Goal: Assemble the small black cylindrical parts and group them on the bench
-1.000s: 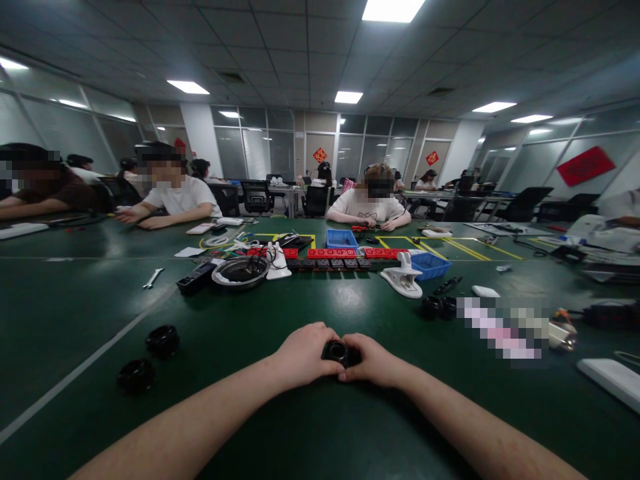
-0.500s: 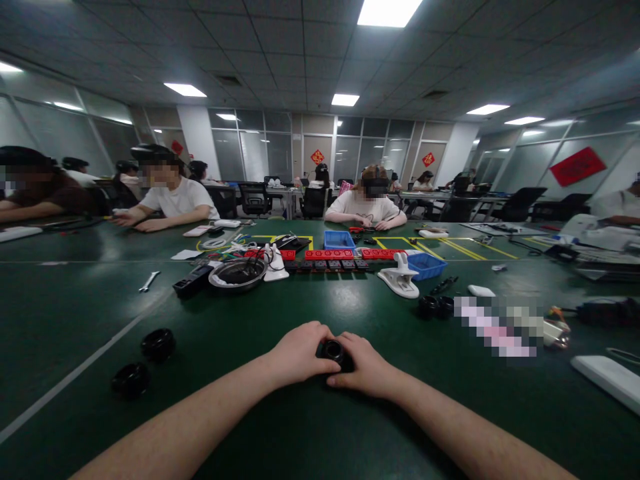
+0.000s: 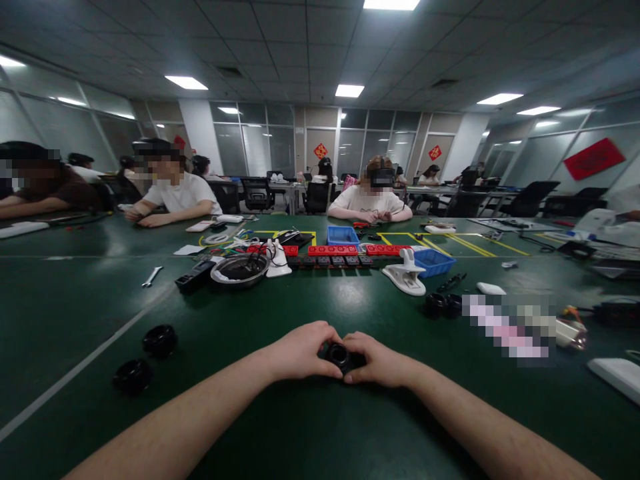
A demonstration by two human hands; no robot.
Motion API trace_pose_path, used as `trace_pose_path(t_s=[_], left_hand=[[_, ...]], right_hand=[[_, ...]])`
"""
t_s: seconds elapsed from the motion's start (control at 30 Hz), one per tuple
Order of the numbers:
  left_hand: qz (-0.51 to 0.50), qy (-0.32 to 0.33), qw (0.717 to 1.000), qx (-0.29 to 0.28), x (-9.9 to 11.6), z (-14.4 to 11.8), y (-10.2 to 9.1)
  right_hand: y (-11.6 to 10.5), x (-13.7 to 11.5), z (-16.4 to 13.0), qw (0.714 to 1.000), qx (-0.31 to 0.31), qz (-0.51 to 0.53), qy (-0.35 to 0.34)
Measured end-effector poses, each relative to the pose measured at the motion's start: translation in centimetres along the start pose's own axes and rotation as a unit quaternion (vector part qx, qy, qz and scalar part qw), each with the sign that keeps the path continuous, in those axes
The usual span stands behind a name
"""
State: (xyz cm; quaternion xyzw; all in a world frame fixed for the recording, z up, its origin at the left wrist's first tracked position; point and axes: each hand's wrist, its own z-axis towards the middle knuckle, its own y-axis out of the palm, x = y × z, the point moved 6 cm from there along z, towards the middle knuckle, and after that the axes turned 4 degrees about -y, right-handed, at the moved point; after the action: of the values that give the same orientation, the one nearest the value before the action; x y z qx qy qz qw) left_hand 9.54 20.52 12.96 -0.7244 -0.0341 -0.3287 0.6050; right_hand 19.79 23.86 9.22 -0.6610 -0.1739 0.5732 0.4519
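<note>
A small black ring-shaped part with a round hole facing up lies low over the green table between my hands. My left hand is curled around its left side, thumb in front and fingers behind. From the right, my right hand closes on it with thumb and fingertips. A dark area beneath the right fingers is partly hidden, and I cannot tell whether it belongs to the same part. To the left stand two glossy black ring-shaped pieces, a farther one and a nearer one.
More black rings sit at the right, near a white clip base and blue bin. Ahead are red power strips, a round metal dish and a wrench. A co-worker sits opposite; others are around.
The view has shifted slightly, so the scene sits a little farther right. My right thumb has moved slightly right along the black part, and its hole shows more fully. Both hands stay on it.
</note>
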Motion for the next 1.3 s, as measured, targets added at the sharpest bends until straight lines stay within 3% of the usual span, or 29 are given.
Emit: trace_pose_path(t_s=[0.4,0.53,0.73,0.9,1.0,1.1,1.3], left_hand=[[-0.001,-0.009,1.000,0.004,-0.2,0.2,0.2],[-0.004,-0.038,0.999,0.020,0.0,0.2,0.6],[0.040,-0.154,0.981,0.111,0.1,-0.4,0.9],[0.051,-0.157,0.978,0.126,0.0,-0.4,0.9],[0.027,-0.122,0.988,0.096,-0.3,-0.1,0.8],[0.007,-0.069,0.996,0.051,-0.2,0.0,0.6],[-0.001,-0.020,1.000,0.021,0.0,0.1,0.4]], right_hand=[[0.0,0.2,0.1,1.000,0.008,-0.007,0.003],[0.2,0.9,0.1,0.999,0.040,-0.013,0.035],[0.9,0.7,0.1,0.967,0.130,-0.159,0.149],[1.1,-0.4,0.0,0.949,0.151,-0.226,0.159],[0.8,-0.3,0.0,0.971,0.136,-0.162,0.108],[0.5,-0.2,0.1,0.993,0.076,-0.079,0.043],[0.0,-0.1,-0.1,1.000,-0.006,-0.005,-0.008]])
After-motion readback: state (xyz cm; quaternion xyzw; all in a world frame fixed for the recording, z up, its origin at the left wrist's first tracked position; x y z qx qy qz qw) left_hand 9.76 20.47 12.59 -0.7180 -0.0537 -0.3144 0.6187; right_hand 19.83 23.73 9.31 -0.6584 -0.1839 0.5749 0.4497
